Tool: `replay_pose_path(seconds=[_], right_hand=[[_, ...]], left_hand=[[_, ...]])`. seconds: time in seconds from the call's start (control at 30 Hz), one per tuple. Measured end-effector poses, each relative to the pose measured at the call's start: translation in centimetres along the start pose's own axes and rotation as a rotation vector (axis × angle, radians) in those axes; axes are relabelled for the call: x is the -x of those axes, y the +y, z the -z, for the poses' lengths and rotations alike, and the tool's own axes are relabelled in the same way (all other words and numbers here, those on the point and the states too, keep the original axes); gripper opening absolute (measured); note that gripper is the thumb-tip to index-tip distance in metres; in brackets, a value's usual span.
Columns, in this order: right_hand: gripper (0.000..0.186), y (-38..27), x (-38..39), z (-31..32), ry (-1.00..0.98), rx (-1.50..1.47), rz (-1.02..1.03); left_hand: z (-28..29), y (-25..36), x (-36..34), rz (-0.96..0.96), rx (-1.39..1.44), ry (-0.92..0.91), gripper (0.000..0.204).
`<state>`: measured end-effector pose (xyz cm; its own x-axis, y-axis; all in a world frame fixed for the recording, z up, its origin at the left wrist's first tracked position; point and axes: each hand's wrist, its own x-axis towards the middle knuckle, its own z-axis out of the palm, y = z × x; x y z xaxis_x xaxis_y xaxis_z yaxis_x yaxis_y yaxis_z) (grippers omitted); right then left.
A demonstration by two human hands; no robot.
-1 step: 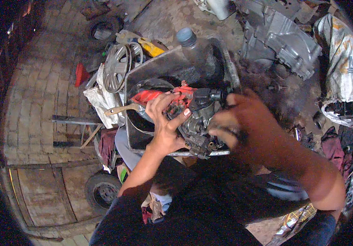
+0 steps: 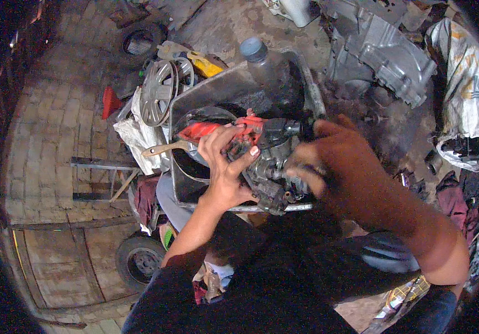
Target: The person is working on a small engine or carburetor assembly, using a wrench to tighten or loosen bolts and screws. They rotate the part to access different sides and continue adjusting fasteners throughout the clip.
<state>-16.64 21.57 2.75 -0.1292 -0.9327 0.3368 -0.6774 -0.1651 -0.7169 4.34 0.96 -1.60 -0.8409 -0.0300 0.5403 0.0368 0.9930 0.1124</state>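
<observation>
A greasy metal engine part (image 2: 267,181) with a black plastic piece on its far side rests over the dark tub (image 2: 177,186). My left hand (image 2: 223,164) is closed on its left side, thumb toward the middle and fingers over a red cloth (image 2: 198,131). Close against the part's right side is my right hand (image 2: 334,158), its fingers bent and smeared by motion; whether they hold anything cannot be made out. A wooden-handled brush (image 2: 164,148) lies across the tub's left rim, its bristle end hidden near my left wrist.
A dark bottle with a blue cap (image 2: 253,50) stands in the tub's far corner. Silver wheel covers (image 2: 159,92) and a yellow container (image 2: 205,65) lie beyond its left side. Large metal casings (image 2: 387,61) and a white sack (image 2: 462,83) are at right. A tyre (image 2: 139,260) lies lower left.
My right hand has shifted slightly and its fingers have turned a little beside the engine part. My left hand keeps its place on the part.
</observation>
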Motion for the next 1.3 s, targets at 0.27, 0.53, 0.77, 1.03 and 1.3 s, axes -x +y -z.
replay_pose_path(seconds=[0.27, 0.53, 0.77, 1.03, 1.3], right_hand=[[0.032, 0.9, 0.3, -0.4, 0.186, 0.270, 0.129], [0.034, 0.2, -0.5, 0.1, 0.084, 0.304, 0.200], [0.024, -0.2, -0.5, 0.2, 0.115, 0.443, 0.231], [0.025, 0.2, -0.2, -0.1, 0.149, 0.483, 0.245], [0.027, -0.5, -0.1, 1.0, 0.078, 0.500, 0.225]], left_hand=[[0.1, -0.5, -0.3, 0.017, 0.063, -0.010, 0.111], [0.2, -0.7, -0.4, 0.021, 0.071, -0.017, 0.113], [0.4, -1.3, -0.8, 0.016, 0.084, -0.064, 0.110], [0.3, -1.5, -1.2, 0.027, 0.107, -0.078, 0.111], [0.4, -1.6, -1.4, 0.028, 0.096, -0.091, 0.110]])
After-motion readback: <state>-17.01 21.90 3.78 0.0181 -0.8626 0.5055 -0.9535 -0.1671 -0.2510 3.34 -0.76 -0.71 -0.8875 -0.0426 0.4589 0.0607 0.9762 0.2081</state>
